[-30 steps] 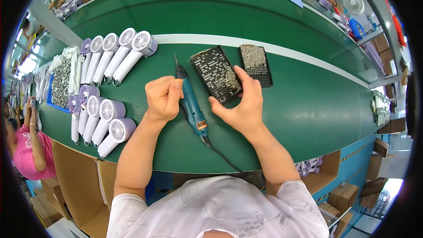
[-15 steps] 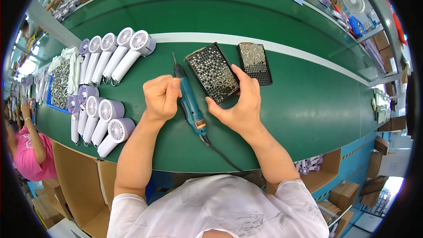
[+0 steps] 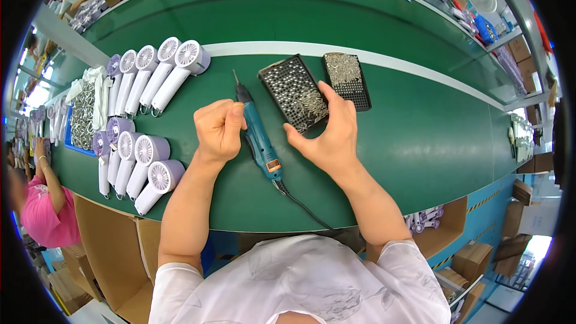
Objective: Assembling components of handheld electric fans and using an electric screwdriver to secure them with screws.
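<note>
My left hand (image 3: 220,131) is closed in a fist above the green worktop, the thumb pressed on the curled fingers. Whatever it may hold is hidden. Beside it lies a teal electric screwdriver (image 3: 260,138), its bit pointing away and its black cord running toward me. My right hand (image 3: 332,130) grips a black perforated screw tray (image 3: 279,91) at its near end, thumb and fingers on opposite sides. Small screws fill many of its holes, and a loose heap (image 3: 312,104) lies near the right fingers. A second black tray (image 3: 359,99) with piled small screws sits just right of it.
Several white and purple handheld fans (image 3: 157,181) lie in two rows at the left. Beyond them, a blue bin (image 3: 71,138) holds metal loops. A pale rail (image 3: 252,49) crosses behind the trays. A cardboard box (image 3: 108,234) stands below the table's front edge; a co-worker in pink (image 3: 49,213) is far left.
The screw tray in my right hand has shifted slightly away from me and to the right, its heap of screws looking more gathered. My left fist and the screwdriver have hardly moved.
</note>
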`<state>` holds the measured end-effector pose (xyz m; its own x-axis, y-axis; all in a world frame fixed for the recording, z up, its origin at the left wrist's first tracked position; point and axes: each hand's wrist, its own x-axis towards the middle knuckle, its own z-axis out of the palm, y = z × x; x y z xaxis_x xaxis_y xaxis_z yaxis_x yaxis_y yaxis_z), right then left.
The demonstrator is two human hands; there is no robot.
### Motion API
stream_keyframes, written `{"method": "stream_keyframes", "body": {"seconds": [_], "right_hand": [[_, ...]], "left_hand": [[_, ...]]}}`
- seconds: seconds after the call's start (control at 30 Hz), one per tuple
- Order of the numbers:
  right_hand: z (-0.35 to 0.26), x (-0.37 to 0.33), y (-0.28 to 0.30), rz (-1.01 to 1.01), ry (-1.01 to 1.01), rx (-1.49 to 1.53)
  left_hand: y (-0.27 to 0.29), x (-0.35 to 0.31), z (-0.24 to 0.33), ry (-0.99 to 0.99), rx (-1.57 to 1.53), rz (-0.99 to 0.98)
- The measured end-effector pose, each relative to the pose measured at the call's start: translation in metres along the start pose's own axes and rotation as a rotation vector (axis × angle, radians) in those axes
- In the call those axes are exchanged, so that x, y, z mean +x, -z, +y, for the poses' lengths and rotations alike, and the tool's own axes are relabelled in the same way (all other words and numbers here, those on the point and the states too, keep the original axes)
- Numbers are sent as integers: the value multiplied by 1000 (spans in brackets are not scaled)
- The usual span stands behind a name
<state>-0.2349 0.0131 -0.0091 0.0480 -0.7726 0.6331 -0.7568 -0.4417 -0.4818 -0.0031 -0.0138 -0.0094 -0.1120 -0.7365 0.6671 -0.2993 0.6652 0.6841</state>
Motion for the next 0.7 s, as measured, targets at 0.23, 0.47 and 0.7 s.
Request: {"method": "stream_keyframes", "body": {"seconds": [0.23,0.47,0.7], "right_hand": [[-5,-2,4,3,17,14],[-2,0,6,-1,39,-8],[-4,-1,5,10,49,28]], "left_hand": [[2,1,1,4,-7,-2],[0,-1,-1,11,1,-7],[0,-1,0,2,0,4]]}}
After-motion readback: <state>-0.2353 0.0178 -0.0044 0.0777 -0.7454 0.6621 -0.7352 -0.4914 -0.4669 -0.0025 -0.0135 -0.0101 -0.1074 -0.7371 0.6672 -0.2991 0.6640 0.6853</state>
